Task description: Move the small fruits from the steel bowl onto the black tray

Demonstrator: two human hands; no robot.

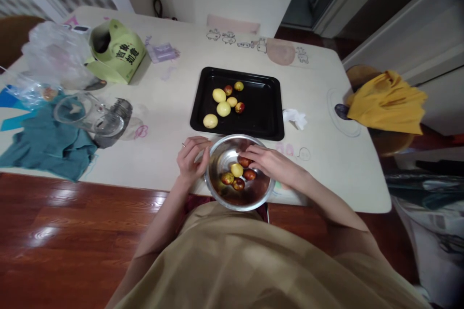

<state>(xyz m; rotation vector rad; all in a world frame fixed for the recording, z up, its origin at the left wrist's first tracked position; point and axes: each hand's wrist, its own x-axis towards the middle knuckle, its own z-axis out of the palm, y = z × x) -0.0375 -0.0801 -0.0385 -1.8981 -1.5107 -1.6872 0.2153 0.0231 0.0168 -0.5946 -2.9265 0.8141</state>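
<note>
A steel bowl (239, 202) stands at the table's near edge, holding several reddish-brown jujubes (250, 174) and a small round yellow fruit (237, 170). My right hand (266, 160) reaches over the bowl's right side, its fingers closed around a jujube (244, 161) they partly cover. Beside the left rim, my left hand (194, 157) has thumb and fingers apart, with nothing between them. Just beyond the bowl lies a black baking tray (261, 123). Larger yellow fruits (224, 108), which look like lemons, and several smaller mottled jujubes (239, 107) rest in it.
A crumpled white tissue (295, 118) lies right of the tray. On the left are a glass jug (90, 113), a teal cloth (54, 140), a green carton (121, 53) and plastic bags (54, 53). A yellow cloth (387, 104) hangs over a chair at the right.
</note>
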